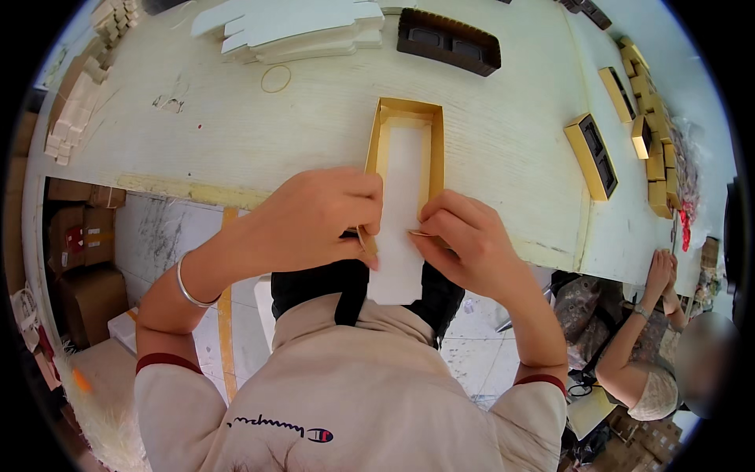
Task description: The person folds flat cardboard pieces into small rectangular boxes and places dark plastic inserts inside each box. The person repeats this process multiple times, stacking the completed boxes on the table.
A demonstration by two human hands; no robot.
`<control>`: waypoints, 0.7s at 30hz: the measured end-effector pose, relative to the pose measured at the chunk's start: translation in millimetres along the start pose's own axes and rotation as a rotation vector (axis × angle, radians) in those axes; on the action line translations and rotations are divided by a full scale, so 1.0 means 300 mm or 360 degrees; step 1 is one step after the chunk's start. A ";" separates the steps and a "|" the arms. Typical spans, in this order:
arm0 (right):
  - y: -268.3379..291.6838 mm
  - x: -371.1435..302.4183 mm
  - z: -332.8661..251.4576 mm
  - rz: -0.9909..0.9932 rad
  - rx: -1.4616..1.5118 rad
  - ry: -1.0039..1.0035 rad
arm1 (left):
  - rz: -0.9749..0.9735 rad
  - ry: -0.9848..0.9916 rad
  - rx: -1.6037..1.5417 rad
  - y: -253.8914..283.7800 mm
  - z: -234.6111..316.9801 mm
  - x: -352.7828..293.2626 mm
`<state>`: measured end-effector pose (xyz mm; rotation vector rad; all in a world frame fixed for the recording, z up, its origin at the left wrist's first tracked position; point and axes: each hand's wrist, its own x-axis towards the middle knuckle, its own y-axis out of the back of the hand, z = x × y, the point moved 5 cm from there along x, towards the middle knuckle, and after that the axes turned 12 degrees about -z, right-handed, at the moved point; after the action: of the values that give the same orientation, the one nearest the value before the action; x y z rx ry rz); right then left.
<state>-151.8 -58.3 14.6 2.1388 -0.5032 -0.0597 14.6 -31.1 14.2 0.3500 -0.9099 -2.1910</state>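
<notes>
A long, narrow gold cardboard box point(437, 149) with a white inside lies on the table's front edge, its far end folded up into walls. Its near end is open, and the flat white panel there reaches out over my lap. My left hand point(326, 216) is closed on the box's left side near that end, pinching a small gold flap point(367, 242) between thumb and fingers. Opposite it, my right hand point(472, 244) pinches the flap on the right side, of which only a thin edge shows.
White flat cartons point(299, 31) are stacked at the back, beside a black plastic tray point(448, 42) and a rubber band point(275, 79). Rightward stand a gold box with black insert point(592, 157) and piled gold boxes point(659, 169). A co-worker's hands point(662, 275) are at the right edge.
</notes>
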 end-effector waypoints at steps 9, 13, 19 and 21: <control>-0.034 0.019 -0.029 0.0224 0.0321 -0.0212 | 0.0315 0.0283 -0.0043 -0.040 0.023 0.042; -0.017 0.002 -0.049 0.0207 0.0224 -0.0189 | 0.0342 0.0242 -0.0009 -0.041 0.026 0.040; -0.063 -0.072 -0.106 0.0057 -0.0551 0.0077 | 0.0357 0.0274 -0.0028 -0.036 0.029 0.035; -0.078 -0.077 -0.102 0.0111 -0.0626 0.0099 | 0.0349 0.0295 -0.0060 -0.036 0.026 0.036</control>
<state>-158.1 -14.0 10.5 1.7326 -0.4852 -0.0485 -2.4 -29.5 12.4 0.4076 -0.7667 -1.9371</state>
